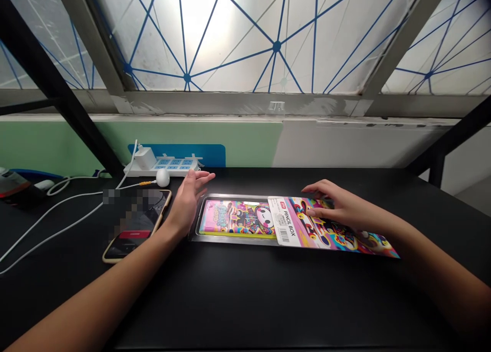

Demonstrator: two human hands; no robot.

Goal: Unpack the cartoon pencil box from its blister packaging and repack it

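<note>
A pencil box (238, 219) with colourful cartoon print and a yellow-green lower edge lies in a clear plastic tray (196, 234) on the black table. A printed card (291, 224) marked "PENCIL BOX" covers the tray's right part and reaches out to the right. At the tray's left end is my left hand (186, 201), its fingers stretched out and holding nothing. My right hand (333, 201) rests over the card, thumb on its face and fingers spread past its far edge. The right wrist and forearm hide some of the card.
Left of my left hand lies a phone (163, 211) in a pale case, partly blurred. Behind it are a power strip (169, 167) with a white plug and white cables (57, 211). A dark object (17, 188) sits at far left. Black frame bars (65, 91) flank the table below the window.
</note>
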